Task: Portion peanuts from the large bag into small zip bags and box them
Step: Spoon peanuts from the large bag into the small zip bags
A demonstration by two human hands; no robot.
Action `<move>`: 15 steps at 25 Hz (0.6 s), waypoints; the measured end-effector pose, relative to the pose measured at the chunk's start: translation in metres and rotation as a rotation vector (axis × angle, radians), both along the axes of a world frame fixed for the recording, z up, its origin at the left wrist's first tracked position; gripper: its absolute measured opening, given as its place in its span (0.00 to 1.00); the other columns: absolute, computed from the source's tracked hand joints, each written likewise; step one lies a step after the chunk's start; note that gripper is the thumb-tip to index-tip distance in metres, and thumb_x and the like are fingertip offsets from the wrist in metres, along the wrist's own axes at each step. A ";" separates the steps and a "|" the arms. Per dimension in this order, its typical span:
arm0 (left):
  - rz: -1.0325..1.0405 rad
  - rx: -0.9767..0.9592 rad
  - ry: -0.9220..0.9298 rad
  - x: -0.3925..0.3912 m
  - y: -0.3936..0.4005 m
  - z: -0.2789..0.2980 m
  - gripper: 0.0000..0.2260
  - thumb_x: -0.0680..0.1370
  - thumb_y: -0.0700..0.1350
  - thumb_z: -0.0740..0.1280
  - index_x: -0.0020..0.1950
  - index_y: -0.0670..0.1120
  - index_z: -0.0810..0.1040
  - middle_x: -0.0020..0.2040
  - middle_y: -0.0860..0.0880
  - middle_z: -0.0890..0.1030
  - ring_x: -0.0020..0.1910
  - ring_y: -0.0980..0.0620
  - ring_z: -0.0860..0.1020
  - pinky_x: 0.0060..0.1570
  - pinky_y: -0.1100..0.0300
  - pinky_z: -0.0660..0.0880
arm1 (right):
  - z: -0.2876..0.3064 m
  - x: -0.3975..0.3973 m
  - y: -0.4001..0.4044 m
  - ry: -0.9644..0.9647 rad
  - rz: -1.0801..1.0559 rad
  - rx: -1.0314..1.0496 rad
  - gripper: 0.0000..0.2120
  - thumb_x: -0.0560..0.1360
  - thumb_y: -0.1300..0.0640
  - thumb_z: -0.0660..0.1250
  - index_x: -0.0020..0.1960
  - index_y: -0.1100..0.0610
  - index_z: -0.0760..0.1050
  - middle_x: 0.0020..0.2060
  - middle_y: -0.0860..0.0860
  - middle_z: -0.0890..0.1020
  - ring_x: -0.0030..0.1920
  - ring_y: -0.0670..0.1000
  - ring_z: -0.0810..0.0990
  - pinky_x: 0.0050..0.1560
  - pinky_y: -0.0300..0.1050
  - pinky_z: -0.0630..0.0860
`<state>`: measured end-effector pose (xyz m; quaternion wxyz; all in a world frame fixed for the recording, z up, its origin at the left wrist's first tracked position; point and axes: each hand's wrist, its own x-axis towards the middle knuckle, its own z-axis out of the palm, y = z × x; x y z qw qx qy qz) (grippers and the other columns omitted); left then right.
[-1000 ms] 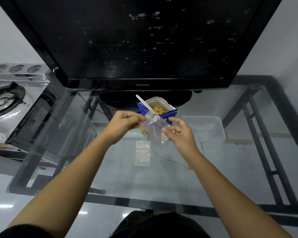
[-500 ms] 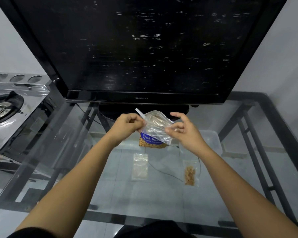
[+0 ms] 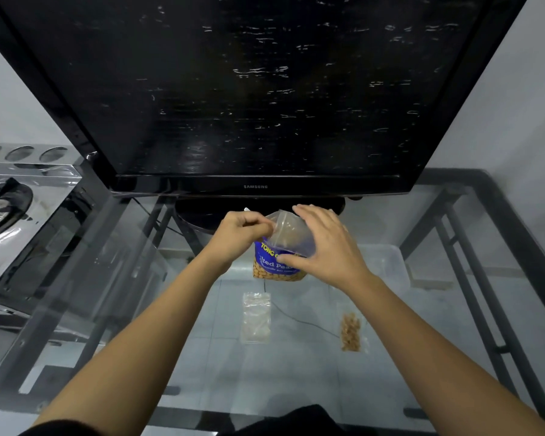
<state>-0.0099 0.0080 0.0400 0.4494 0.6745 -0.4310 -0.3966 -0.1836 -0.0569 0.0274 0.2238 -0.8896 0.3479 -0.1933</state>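
My left hand (image 3: 238, 236) pinches the left top edge of a small clear zip bag (image 3: 288, 236). My right hand (image 3: 323, 247) holds the bag's right side, fingers over its top and thumb under its lower edge. The bag hangs in front of the large blue peanut bag (image 3: 272, 267), which stands on the glass table (image 3: 296, 372). A white spoon tip (image 3: 246, 209) shows just behind my left hand. An empty small zip bag (image 3: 255, 317) and a peanut-filled one (image 3: 350, 332) lie flat on the glass nearer to me.
A clear plastic box (image 3: 387, 262) sits on the glass right of the peanut bag. A big black TV (image 3: 255, 89) stands at the back of the table on its base. A gas stove (image 3: 0, 209) is at the left. Black frame bars show under the glass.
My right hand has moved from pinching the bag's edge to spreading over its right side and top. Both hands and the bag sit slightly farther forward; the filled bag came into view.
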 end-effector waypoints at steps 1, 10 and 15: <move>0.000 0.000 0.014 -0.001 0.000 -0.001 0.06 0.75 0.35 0.65 0.47 0.35 0.81 0.36 0.50 0.80 0.30 0.65 0.78 0.28 0.74 0.70 | -0.003 0.003 -0.001 0.001 -0.013 -0.007 0.41 0.65 0.38 0.72 0.71 0.51 0.62 0.67 0.48 0.71 0.68 0.48 0.66 0.69 0.40 0.53; -0.011 0.069 0.099 0.002 -0.007 -0.016 0.05 0.75 0.36 0.67 0.45 0.39 0.82 0.34 0.46 0.81 0.27 0.61 0.77 0.27 0.72 0.70 | -0.021 0.006 -0.009 -0.120 -0.023 -0.034 0.34 0.64 0.41 0.74 0.65 0.53 0.70 0.51 0.48 0.79 0.53 0.47 0.76 0.62 0.40 0.64; 0.194 -0.129 -0.267 0.006 -0.013 -0.026 0.05 0.75 0.47 0.68 0.48 0.48 0.79 0.34 0.54 0.77 0.32 0.61 0.74 0.33 0.71 0.69 | -0.026 0.001 -0.014 -0.274 -0.099 0.134 0.25 0.64 0.47 0.76 0.58 0.53 0.75 0.49 0.45 0.80 0.49 0.44 0.77 0.48 0.36 0.73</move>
